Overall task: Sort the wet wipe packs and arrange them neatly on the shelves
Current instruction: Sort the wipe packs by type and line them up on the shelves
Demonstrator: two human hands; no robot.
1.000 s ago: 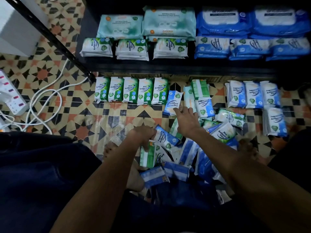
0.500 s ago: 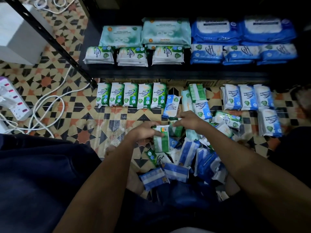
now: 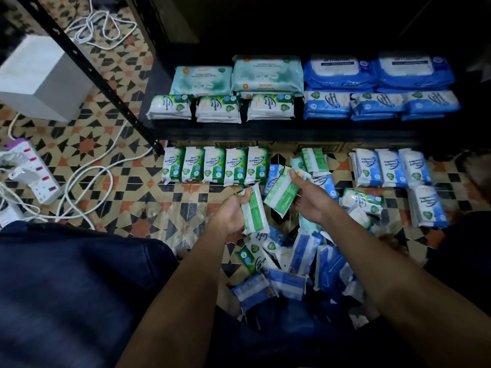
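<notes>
Both hands have lifted since a second ago, each now carrying a pack up off the heap. Left hand point(image 3: 230, 214) has its grip curled round a green-and-white plastic wipe pack point(image 3: 254, 211), held upright. Just right of it, the right hand point(image 3: 309, 199) pinches a second green-striped wipe pack point(image 3: 282, 195), tilted. Beyond the left grip stands a row of five green pine wipe packs point(image 3: 215, 166) on the patterned tile floor point(image 3: 127, 181); below both grips lies the loose heap of blue and green packs point(image 3: 295, 261).
</notes>
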